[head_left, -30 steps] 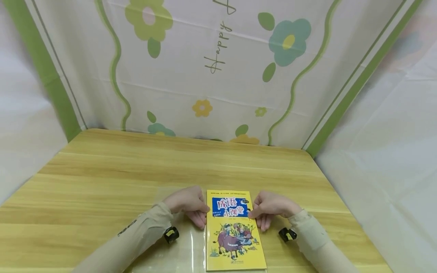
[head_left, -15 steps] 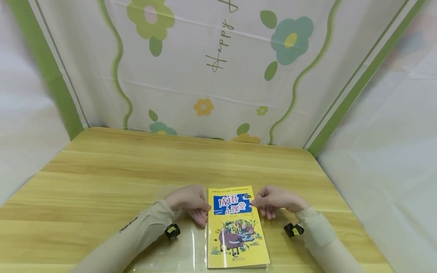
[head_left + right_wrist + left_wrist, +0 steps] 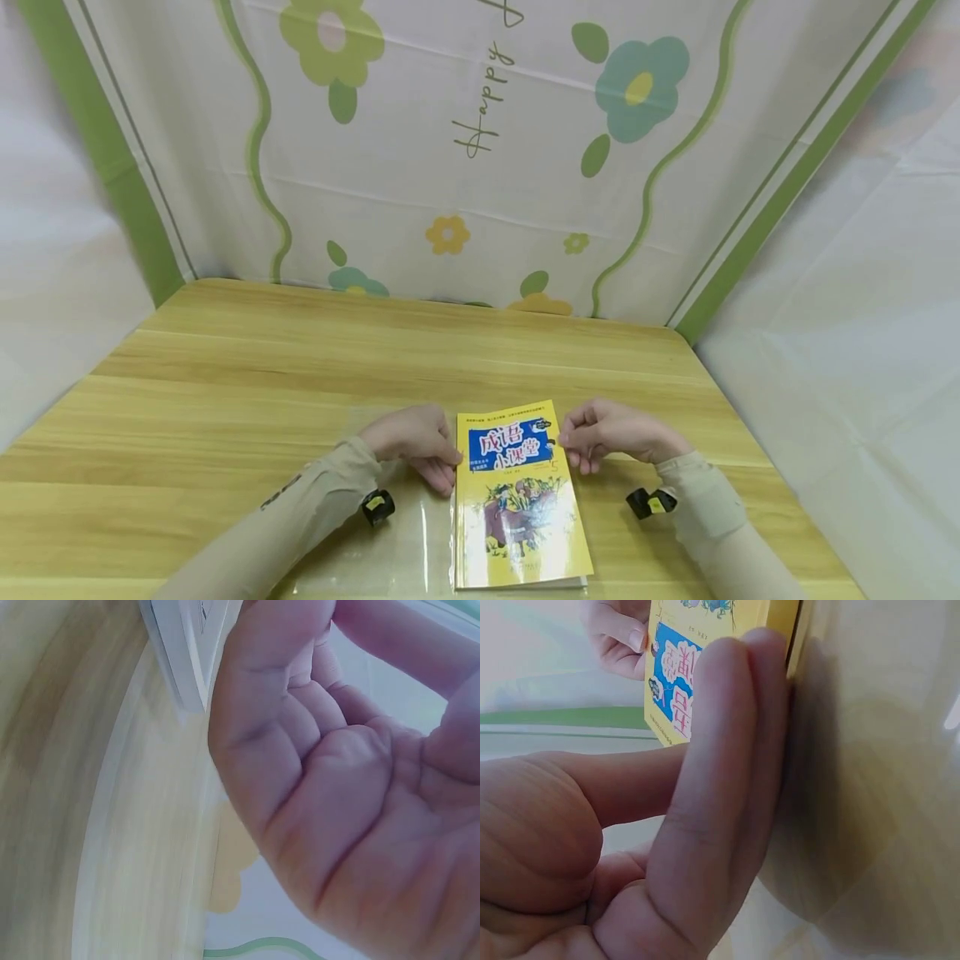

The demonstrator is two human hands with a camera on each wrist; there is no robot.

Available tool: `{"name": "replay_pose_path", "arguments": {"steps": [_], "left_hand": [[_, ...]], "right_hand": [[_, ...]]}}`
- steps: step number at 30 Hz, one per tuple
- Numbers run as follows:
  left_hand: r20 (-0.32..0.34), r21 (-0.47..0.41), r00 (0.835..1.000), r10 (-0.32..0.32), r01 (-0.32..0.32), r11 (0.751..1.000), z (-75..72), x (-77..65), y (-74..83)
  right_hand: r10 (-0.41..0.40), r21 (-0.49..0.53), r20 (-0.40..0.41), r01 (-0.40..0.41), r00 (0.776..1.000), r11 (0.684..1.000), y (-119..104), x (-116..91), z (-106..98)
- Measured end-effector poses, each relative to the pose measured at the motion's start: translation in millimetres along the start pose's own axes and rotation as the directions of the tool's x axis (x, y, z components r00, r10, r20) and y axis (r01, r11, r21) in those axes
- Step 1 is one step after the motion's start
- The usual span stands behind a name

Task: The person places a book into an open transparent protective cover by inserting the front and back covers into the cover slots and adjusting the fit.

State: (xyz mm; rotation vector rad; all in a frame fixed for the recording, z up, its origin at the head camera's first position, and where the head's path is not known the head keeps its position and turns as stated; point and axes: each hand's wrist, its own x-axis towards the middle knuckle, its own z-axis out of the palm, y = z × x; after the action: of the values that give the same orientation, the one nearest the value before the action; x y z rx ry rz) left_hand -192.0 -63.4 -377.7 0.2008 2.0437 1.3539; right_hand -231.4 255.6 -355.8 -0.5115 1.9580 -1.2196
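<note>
A yellow book [image 3: 517, 508] with a blue title panel lies at the front middle of the wooden table. My left hand [image 3: 416, 442] holds its spine side, thumb at the cover's left edge and straight fingers [image 3: 716, 742] along the spine. My right hand [image 3: 618, 433] pinches the right edge near the upper corner, thumb on top. That edge stands raised, so the cover slopes up to the right. White pages [image 3: 180, 656] show beside the right fingers in the right wrist view. How many leaves that hand pinches is hidden.
A clear plastic sheet [image 3: 390, 550] lies on the table [image 3: 375, 358] left of the book, its edge reaching the spine. Black wrist devices [image 3: 377, 507] sit below both wrists. A flowered cloth [image 3: 405, 167] hangs behind the table and at both sides.
My right hand has moved up and outward, lifting the book's right edge, so the cover now tilts. My left hand has stayed at the spine.
</note>
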Motion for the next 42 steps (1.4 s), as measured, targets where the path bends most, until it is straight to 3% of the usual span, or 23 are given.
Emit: {"name": "replay_pose_path", "arguments": {"steps": [17, 25, 42], "left_hand": [[0.001, 0.031, 1.000, -0.018, 0.018, 0.999, -0.8, 2.7, 0.5], [-0.002, 0.035, 1.000, 0.001, -0.001, 0.999, 0.3, -0.8, 1.7], [0.011, 0.059, 1.000, 0.029, -0.029, 0.998, 3.2, -3.4, 0.1]], "right_hand": [[-0.021, 0.050, 0.024, 0.020, 0.999, 0.999, -1.6, -1.0, 0.5], [-0.036, 0.086, 0.041, 0.032, 0.999, 0.996, -1.5, -0.4, 1.0], [-0.149, 0.057, 0.100, 0.144, 0.984, 0.988, -3.2, -3.0, 4.9]]}}
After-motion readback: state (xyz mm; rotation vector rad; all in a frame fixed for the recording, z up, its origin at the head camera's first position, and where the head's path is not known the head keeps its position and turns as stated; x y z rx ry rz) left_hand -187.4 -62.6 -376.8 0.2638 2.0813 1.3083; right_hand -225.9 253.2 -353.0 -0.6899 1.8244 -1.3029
